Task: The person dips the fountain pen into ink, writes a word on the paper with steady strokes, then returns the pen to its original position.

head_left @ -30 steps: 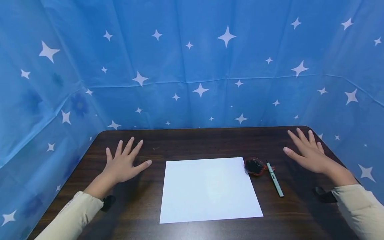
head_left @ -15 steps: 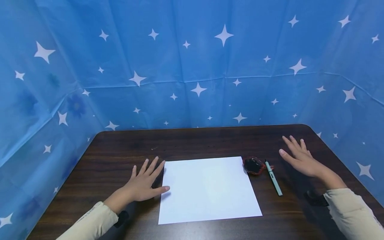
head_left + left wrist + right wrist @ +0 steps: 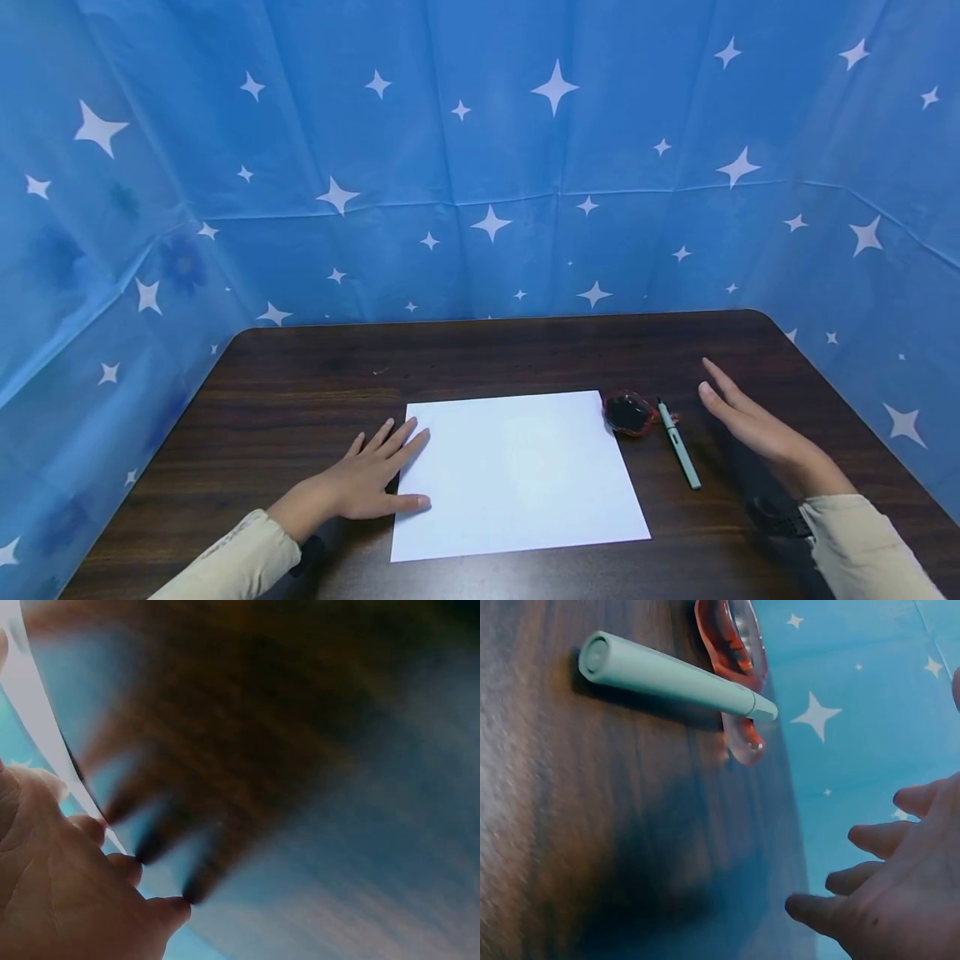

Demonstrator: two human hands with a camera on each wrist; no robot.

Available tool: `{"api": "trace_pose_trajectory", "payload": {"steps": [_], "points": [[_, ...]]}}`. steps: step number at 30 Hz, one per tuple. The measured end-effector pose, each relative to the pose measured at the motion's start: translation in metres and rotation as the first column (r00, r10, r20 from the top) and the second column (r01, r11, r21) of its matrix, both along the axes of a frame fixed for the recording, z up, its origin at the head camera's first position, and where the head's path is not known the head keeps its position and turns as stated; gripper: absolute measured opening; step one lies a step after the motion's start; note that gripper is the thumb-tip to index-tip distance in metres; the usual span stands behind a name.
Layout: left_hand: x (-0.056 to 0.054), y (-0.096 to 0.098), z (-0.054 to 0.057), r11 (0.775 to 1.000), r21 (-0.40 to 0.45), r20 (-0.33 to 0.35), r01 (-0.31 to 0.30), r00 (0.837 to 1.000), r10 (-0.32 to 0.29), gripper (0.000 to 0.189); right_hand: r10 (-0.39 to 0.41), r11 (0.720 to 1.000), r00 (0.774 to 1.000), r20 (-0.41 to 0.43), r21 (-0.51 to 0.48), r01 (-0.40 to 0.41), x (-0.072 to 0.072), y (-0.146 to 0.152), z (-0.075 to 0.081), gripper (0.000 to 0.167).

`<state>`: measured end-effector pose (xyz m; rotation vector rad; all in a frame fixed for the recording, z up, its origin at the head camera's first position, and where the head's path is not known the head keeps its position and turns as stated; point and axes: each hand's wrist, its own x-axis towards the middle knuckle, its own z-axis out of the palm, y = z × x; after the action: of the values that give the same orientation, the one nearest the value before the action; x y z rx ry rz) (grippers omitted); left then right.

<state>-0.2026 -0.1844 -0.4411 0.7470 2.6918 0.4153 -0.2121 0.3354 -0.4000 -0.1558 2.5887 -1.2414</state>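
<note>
A white sheet of paper point(image 3: 517, 483) lies flat on the dark wooden table point(image 3: 465, 358). My left hand point(image 3: 367, 483) is spread at the paper's left edge, thumb and fingertips over the sheet. In the left wrist view, the fingertips point(image 3: 176, 907) meet their reflection on the glossy tabletop. My right hand point(image 3: 772, 433) is held over the table right of the pen, its fingers straight and nothing in it. The mint-green pen point(image 3: 681, 450) leans across the red-framed sunglasses point(image 3: 628, 414) by the paper's upper right corner; the right wrist view shows the pen point(image 3: 675, 679) close by.
A blue curtain with white stars point(image 3: 450, 167) hangs behind the table and along both sides. The table's far edge runs just in front of it. Dark wrist straps point(image 3: 776, 517) show below the cream sleeves point(image 3: 870, 542).
My left hand has moved right and nearer, from bare table onto the paper's left edge. My right hand has come nearer and turned more on its side. Paper, pen and sunglasses stay put.
</note>
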Motion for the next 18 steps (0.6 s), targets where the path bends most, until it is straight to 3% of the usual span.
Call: {"api": "trace_pose_trajectory", "payload": {"steps": [3, 6, 9, 13, 18], "points": [[0.001, 0.0, -0.002, 1.0, 0.005, 0.002, 0.013, 1.0, -0.013, 0.093, -0.01, 0.995, 0.999, 0.031, -0.102, 0.013, 0.002, 0.002, -0.005, 0.073], [0.001, -0.001, -0.003, 1.0, 0.013, 0.002, 0.024, 1.0, -0.024, 0.094, 0.008, 0.966, 1.0, 0.021, -0.258, -0.003, 0.005, 0.007, -0.012, 0.07], [0.002, -0.001, -0.002, 0.999, 0.012, 0.007, 0.03, 1.0, -0.03, 0.094, 0.027, 0.923, 1.0, 0.008, -0.385, -0.022, 0.006, 0.012, -0.018, 0.067], [0.002, -0.001, 0.0, 1.0, 0.009, 0.014, 0.026, 1.0, -0.026, 0.094, 0.028, 0.877, 0.998, 0.053, -0.481, 0.001, 0.006, 0.018, -0.023, 0.071], [0.001, -0.001, -0.001, 1.0, 0.011, 0.013, 0.022, 1.0, -0.022, 0.094, 0.052, 0.774, 0.984, 0.168, -0.629, 0.067, 0.007, 0.023, -0.025, 0.075]]}}
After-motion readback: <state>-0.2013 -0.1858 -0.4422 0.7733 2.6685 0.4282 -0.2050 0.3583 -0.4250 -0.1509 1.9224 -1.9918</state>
